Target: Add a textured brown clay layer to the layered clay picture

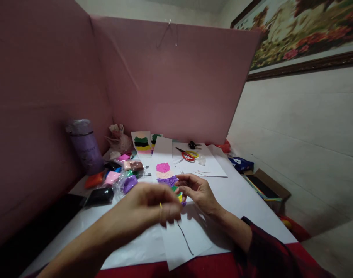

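My left hand (153, 206) is raised over the front of the table, smeared by motion, with its fingers curled toward the thumb. A thin yellow strand (161, 208), which looks like modelling clay, shows at its fingers. Just to the right, my right hand (199, 193) is bent with thumb and fingertips close together; whatever they hold is too small to make out. Behind and beneath the hands lies a clay picture (164, 175) on paper, with magenta, pale pink, purple, green and yellow patches. Its lower part is partly hidden. A black line (185, 239) runs down the paper near the table's edge.
Bagged clay packs (112, 177) lie at the left beside a purple bottle (85, 146). Scissors (188, 155) rest on white sheets at the back. A striped clay card (141, 143) leans near the pink partition (170, 77). An open box (269, 187) stands right of the table.
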Available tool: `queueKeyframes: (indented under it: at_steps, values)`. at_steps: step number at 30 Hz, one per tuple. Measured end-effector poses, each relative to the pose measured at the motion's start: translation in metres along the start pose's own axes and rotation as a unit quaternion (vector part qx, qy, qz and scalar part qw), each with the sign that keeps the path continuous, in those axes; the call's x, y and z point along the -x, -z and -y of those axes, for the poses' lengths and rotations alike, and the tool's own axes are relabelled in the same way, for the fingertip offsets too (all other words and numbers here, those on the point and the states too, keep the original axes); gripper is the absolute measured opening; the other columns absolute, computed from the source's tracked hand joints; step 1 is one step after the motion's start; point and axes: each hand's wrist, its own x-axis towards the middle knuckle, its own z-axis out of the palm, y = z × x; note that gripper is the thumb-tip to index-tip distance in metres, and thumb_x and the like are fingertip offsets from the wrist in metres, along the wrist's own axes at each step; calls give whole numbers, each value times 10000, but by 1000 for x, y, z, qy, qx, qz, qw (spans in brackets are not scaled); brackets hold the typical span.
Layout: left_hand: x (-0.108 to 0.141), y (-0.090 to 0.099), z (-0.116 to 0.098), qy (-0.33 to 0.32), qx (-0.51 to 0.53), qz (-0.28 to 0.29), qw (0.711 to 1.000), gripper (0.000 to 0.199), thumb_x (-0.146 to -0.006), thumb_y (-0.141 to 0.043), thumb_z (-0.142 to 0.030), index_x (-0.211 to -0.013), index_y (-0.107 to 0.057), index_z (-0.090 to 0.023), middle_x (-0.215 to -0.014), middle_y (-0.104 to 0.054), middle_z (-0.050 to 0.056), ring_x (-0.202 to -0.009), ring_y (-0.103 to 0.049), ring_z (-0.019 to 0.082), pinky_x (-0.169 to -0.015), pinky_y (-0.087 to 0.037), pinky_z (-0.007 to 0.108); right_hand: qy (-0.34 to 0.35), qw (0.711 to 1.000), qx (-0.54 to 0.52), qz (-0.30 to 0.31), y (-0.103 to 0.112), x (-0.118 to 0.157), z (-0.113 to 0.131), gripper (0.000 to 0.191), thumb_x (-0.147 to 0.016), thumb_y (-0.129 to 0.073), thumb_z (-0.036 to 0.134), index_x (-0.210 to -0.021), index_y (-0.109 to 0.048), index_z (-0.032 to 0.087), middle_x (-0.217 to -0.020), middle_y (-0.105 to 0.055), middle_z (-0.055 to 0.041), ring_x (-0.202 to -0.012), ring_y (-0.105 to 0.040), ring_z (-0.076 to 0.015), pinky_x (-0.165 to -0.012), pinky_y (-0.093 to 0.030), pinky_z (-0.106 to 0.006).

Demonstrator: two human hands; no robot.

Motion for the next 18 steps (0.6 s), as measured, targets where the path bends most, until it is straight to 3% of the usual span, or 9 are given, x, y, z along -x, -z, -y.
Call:
queueKeyframes:
  at_steps: [3, 5, 8, 10, 12, 15, 18]
  values:
    - [-26, 4, 14, -2, -67, -122, 990, 182, -828, -595, -314, -797, -625, -136, -696, -614, 23, -619, -572, 139, -534, -459, 243, 18, 999, 48, 6, -5, 3, 1, 245, -784, -702, 272, -1004, -627, 196, -790, -658, -11, -689, -698, -184, -476, -517, -252]
    - [-46, 6, 27, -2, -98, -152, 984, 179, -802, -583, -318, -754, -595, -146, -654, -582, 12, -569, -548, 134, -473, -422, 228, 57, 990, 130, 9, -10, 3, 6, 140, -813, -665, 243, -938, -626, 195, -738, -649, -4, -681, -682, -181, -515, -513, -267]
    - [-66, 2, 44, 16, -9, -27, 999, 187, -734, -630, -326, -724, -563, -152, -592, -589, 2, -502, -554, 132, -437, -434, 230, 172, 929, 327, 21, -17, -1, 14, 83, -780, -642, 120, -824, -625, 189, -724, -658, -9, -674, -630, -163, -616, -479, -289]
    - [-70, 0, 51, 29, 47, -20, 998, 157, -671, -658, -257, -676, -538, -156, -537, -587, -5, -475, -563, 127, -448, -457, 232, 230, 870, 435, 28, -20, -5, 16, 141, -738, -635, 59, -799, -616, 184, -748, -655, -18, -659, -594, -157, -610, -437, -287]
    - [-71, -2, 56, 43, 93, -30, 994, 156, -638, -674, -229, -645, -539, -151, -498, -584, -5, -459, -570, 123, -466, -473, 234, 245, 838, 486, 22, -20, -6, 14, 156, -725, -637, 47, -790, -597, 182, -743, -631, -16, -626, -556, -147, -584, -410, -278]
    - [-72, 0, 67, 46, 160, -18, 986, 244, -591, -753, -274, -671, -576, -126, -512, -617, 11, -462, -588, 118, -480, -473, 224, 241, 845, 477, -1, -17, -6, 5, 180, -722, -645, 38, -779, -561, 187, -736, -604, -3, -614, -527, -135, -576, -413, -263]
    - [-74, 2, 81, 36, 209, -66, 975, 379, -542, -833, -362, -699, -585, -121, -505, -620, 1, -434, -572, 99, -448, -431, 193, 202, 878, 435, 7, -13, -3, -3, 262, -745, -660, 51, -956, -587, 188, -793, -611, -4, -624, -535, -129, -557, -435, -247]
